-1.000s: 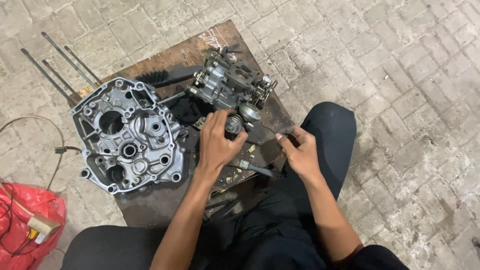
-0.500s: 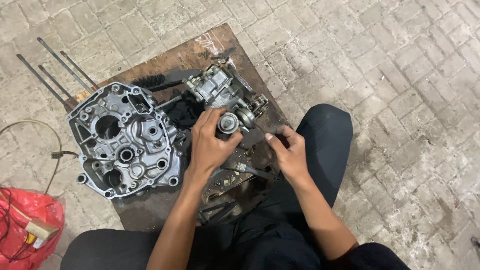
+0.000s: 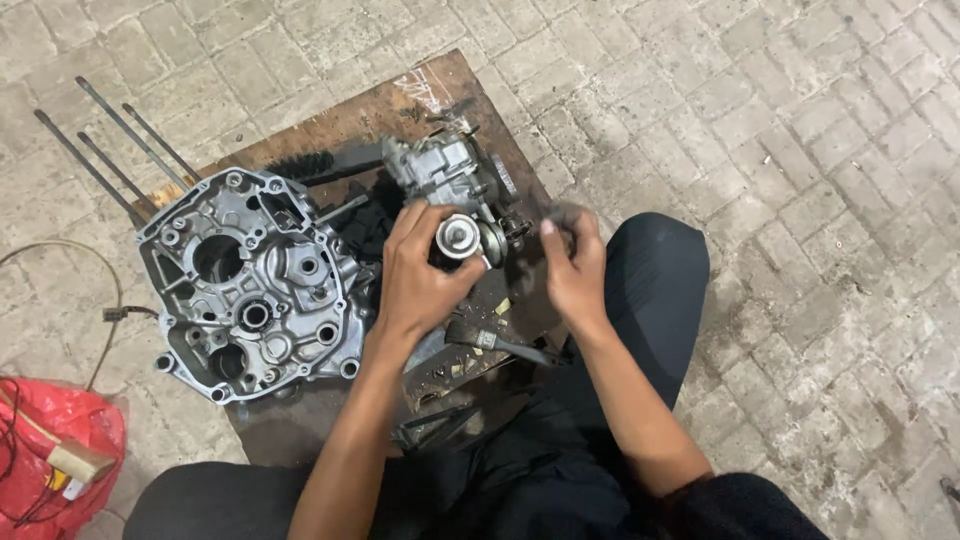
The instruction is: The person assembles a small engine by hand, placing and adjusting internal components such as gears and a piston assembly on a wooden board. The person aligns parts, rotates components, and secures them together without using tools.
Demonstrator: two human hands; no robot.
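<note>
Two hands work at the wooden board (image 3: 300,150). The left hand (image 3: 420,275) curls its fingers around a round metal part (image 3: 458,238). The right hand (image 3: 572,265), at 3 o'clock of it, is blurred; its grip cannot be told. The crankcase (image 3: 250,285) lies at 9 o'clock.

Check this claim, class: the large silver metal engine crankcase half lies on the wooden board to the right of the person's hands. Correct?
Not quite. The head view shows the large silver metal engine crankcase half on the wooden board to the left of the person's hands, beside the left hand, not to the right.
</note>
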